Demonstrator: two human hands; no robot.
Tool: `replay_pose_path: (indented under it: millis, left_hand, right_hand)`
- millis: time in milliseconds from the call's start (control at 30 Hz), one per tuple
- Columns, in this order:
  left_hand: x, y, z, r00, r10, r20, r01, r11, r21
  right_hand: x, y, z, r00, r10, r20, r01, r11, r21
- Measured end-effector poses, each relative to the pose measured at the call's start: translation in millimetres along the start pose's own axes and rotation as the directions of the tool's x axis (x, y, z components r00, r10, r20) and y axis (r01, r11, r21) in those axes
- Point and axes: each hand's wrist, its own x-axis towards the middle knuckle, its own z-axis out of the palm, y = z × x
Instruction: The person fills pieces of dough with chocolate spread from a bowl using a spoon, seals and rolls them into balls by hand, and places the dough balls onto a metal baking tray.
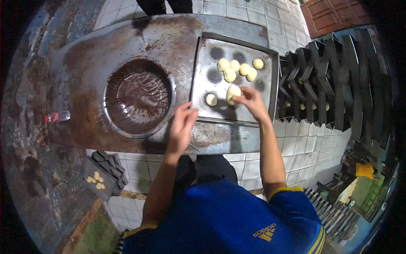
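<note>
Below the fingers (pixel 182 112) spreads a worn grey worktable (pixel 84 76), blotched brown. Ahead of them, light catches pale square floor tiles (pixel 281 27), and there, far ahead to the right, a brown panelled door (pixel 338 17)! Far left, a stained blue-grey surface (pixel 29 122), wall or bench unclear. Back right, a slatted rack (pixel 330 209) in dimmer light.

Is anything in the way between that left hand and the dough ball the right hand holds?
Seen from above, the tray's left rim and one lone dough ball lie between the left hand and the held dough ball; both look low enough to reach over.
</note>
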Motion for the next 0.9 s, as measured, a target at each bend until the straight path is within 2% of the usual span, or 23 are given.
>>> replay_pose_path:
  millis: [33, 67, 100, 133, 167, 200, 267, 300, 367, 400, 433, 500, 567, 633, 700, 767, 800, 867, 900]
  left_hand:
    - [7.5, 1.0, 5.2, 0.999, 0.017, 0.027, -0.018, 1.0, 0.025]
    - [12.8, 7.2, 12.9, 0.999, 0.039, 0.034, -0.04, 0.998, 0.041]
    - [16.4, 14.7, 19.1, 0.997, 0.06, 0.046, -0.062, 0.997, 0.055]
    - [13.9, 35.5, 21.4, 0.994, 0.1, 0.054, -0.104, 0.992, 0.072]
    - [12.5, 42.6, 19.5, 0.99, 0.118, 0.074, -0.118, 0.993, -0.012]
    - [11.3, 48.5, 13.9, 0.988, 0.154, 0.015, -0.154, 0.988, -0.01]
    - [6.2, 65.6, 0.7, 0.97, 0.227, -0.09, -0.226, 0.974, 0.018]
    - [3.8, 71.5, -4.0, 0.968, 0.236, -0.081, -0.236, 0.972, 0.016]
    - [-3.2, 80.6, -10.6, 0.885, 0.423, -0.194, -0.432, 0.902, -0.005]
    - [-8.7, 95.5, -13.6, 0.904, 0.39, -0.177, -0.42, 0.887, -0.193]
    - [-11.5, 102.7, -24.5, 0.901, 0.399, -0.169, -0.427, 0.883, -0.196]
    - [-19.9, 118.7, -64.0, 0.917, 0.396, -0.053, -0.389, 0.853, -0.347]
    - [-30.8, 130.8, -85.3, 0.92, 0.39, -0.043, -0.383, 0.866, -0.321]
    - [-35.8, 128.7, -111.6, 0.873, 0.481, -0.086, -0.487, 0.846, -0.215]
    - [-41.8, 127.3, -129.7, 0.86, 0.494, -0.129, -0.51, 0.839, -0.188]
    - [-45.9, 130.7, -140.2, 0.888, 0.41, -0.209, -0.457, 0.84, -0.292]
    - [-50.0, 135.4, -153.1, 0.947, 0.292, -0.133, -0.321, 0.853, -0.412]
    - [-56.0, 136.0, -164.2, 0.978, 0.205, -0.046, -0.201, 0.849, -0.489]
    - [-55.1, 133.9, -162.3, 0.97, 0.237, -0.05, -0.233, 0.856, -0.462]
  right_hand:
    - [-17.7, -21.9, 26.7, 0.999, 0.041, -0.006, -0.041, 0.999, -0.021]
    - [-30.6, -31.4, 51.2, 1.0, -0.012, -0.026, 0.009, 0.996, -0.094]
    - [-42.4, -46.1, 77.2, 0.996, -0.09, -0.009, 0.09, 0.994, -0.055]
    - [-53.2, -63.4, 100.2, 0.997, -0.082, -0.006, 0.082, 0.996, -0.046]
    - [-62.9, -80.1, 119.2, 0.997, -0.073, -0.005, 0.073, 0.997, -0.038]
    - [-71.0, -95.5, 133.5, 0.997, -0.079, -0.016, 0.079, 0.996, -0.038]
    - [-78.7, -120.6, 158.6, 0.986, -0.158, -0.049, 0.165, 0.928, 0.333]
    - [-77.1, -125.8, 172.3, 0.984, -0.167, -0.058, 0.177, 0.927, 0.33]
    - [-73.2, -134.6, 201.9, 0.925, -0.29, -0.247, 0.326, 0.937, 0.123]
    - [-72.4, -148.2, 218.7, 0.9, -0.297, -0.319, 0.36, 0.918, 0.163]
    - [-73.0, -157.6, 224.9, 0.895, -0.305, -0.326, 0.37, 0.915, 0.158]
    - [-74.0, -178.5, 248.7, 0.922, -0.202, -0.331, 0.315, 0.888, 0.335]
    - [-80.1, -194.3, 260.4, 0.934, -0.174, -0.313, 0.26, 0.931, 0.256]
    - [-81.7, -206.6, 277.9, 0.921, -0.301, -0.248, 0.334, 0.937, 0.102]
    - [-81.3, -214.5, 291.5, 0.924, -0.281, -0.259, 0.319, 0.941, 0.115]
    - [-92.1, -236.0, 293.2, 0.972, -0.156, -0.176, 0.163, 0.986, 0.028]
    - [-96.9, -246.7, 295.0, 0.983, -0.11, -0.149, 0.11, 0.994, -0.005]
    - [-105.2, -259.2, 303.0, 0.965, -0.263, -0.009, 0.263, 0.965, 0.008]
    - [-111.7, -271.9, 300.7, 0.955, -0.242, 0.174, 0.236, 0.97, 0.053]
